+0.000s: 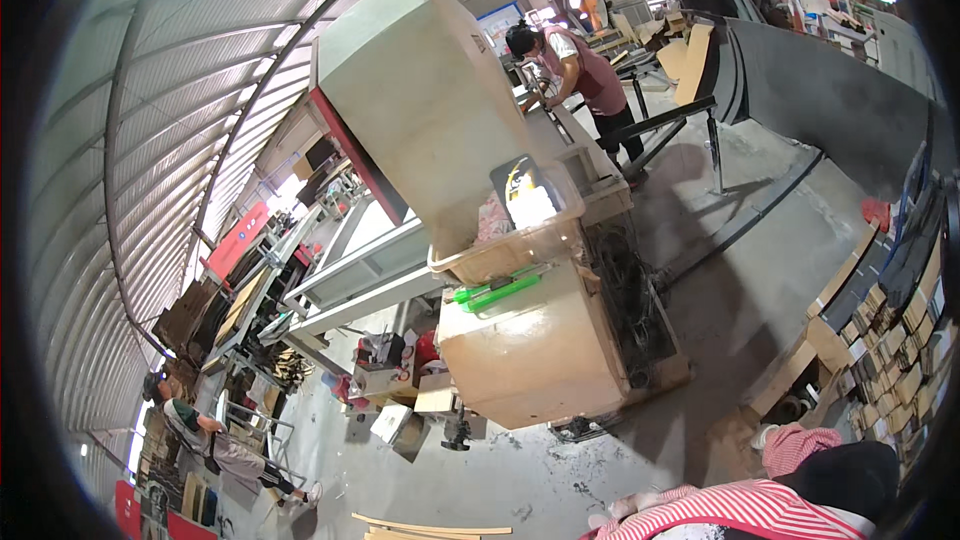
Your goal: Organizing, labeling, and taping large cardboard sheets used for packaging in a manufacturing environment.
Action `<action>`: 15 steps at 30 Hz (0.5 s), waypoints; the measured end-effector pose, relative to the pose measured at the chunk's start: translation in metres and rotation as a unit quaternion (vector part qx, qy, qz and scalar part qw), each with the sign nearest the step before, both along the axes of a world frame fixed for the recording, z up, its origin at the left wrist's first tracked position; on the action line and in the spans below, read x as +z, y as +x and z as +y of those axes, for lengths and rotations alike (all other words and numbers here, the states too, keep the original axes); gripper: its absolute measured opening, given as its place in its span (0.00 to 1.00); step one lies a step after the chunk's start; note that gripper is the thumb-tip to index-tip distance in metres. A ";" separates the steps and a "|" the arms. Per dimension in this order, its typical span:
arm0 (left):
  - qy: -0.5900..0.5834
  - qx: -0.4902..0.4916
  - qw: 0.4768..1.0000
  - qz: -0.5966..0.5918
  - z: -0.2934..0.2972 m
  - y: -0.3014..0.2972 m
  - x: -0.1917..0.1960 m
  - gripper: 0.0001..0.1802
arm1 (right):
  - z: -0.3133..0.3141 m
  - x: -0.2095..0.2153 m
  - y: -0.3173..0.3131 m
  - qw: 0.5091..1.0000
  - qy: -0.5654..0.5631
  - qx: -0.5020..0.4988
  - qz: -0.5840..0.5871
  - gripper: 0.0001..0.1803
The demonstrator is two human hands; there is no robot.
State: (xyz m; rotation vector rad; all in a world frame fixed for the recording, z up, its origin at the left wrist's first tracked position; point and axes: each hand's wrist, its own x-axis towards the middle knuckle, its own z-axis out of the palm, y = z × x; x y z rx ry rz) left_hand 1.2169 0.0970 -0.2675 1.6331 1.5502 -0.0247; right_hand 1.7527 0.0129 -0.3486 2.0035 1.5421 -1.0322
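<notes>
We see a big workshop hall with an arched corrugated roof [180, 70] and a grey concrete floor [760, 200], stained and dusty. Mid frame stands a large pale machine [430, 90] with a red edge, tilted in the fisheye view. Against its lower end sits a clear plastic bin [520, 240] with paper and packets inside. Just under the bin's front edge a green tool [497, 290] lies on top of a beige cabinet [540, 350]. Dark cables [630, 290] hang down the cabinet's right side. Stacks of cardboard [890, 340] line the right edge of the floor; more cardboard and metal frames fill the left side.

A person in a pink top [585, 65] bends over the far end of the machine. Another person [215, 440] walks at the lower left corner of the floor.

Our own arms: only a red-and-white striped sleeve [740, 505] shows at the bottom edge, lying low and pointing left. A pale bit at its left end may be the right hand [630, 508], too blurred to tell its grip or whether it holds anything. Left hand is out of frame. Nearest thing to the sleeve is the cabinet, well apart from it
</notes>
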 end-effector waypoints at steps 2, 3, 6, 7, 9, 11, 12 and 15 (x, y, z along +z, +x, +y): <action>-0.039 0.059 0.997 -0.003 0.003 -0.024 0.032 0.30 | 0.040 0.023 -0.041 0.998 -0.021 -0.016 0.059 0.17; -0.048 0.079 0.996 -0.008 0.008 -0.036 0.042 0.30 | 0.059 0.034 -0.060 0.997 -0.025 -0.013 0.074 0.17; -0.059 0.134 0.989 -0.026 0.021 -0.070 0.070 0.29 | 0.113 0.049 -0.139 0.991 -0.023 0.032 0.130 0.19; -0.064 0.143 0.987 -0.032 0.029 -0.077 0.075 0.29 | 0.129 0.052 -0.164 0.988 -0.020 0.043 0.147 0.20; -0.074 0.151 0.985 -0.047 0.047 -0.093 0.078 0.29 | 0.159 0.058 -0.210 0.984 -0.019 0.066 0.164 0.21; -0.080 0.164 0.981 -0.059 0.057 -0.113 0.084 0.29 | 0.187 0.061 -0.256 0.979 -0.015 0.088 0.183 0.23; -0.082 0.178 0.979 -0.058 0.056 -0.127 0.089 0.28 | 0.200 0.063 -0.282 0.976 -0.012 0.108 0.191 0.23; -0.096 0.169 0.979 -0.064 0.074 -0.156 0.089 0.28 | 0.230 0.068 -0.317 0.976 0.002 0.111 0.186 0.26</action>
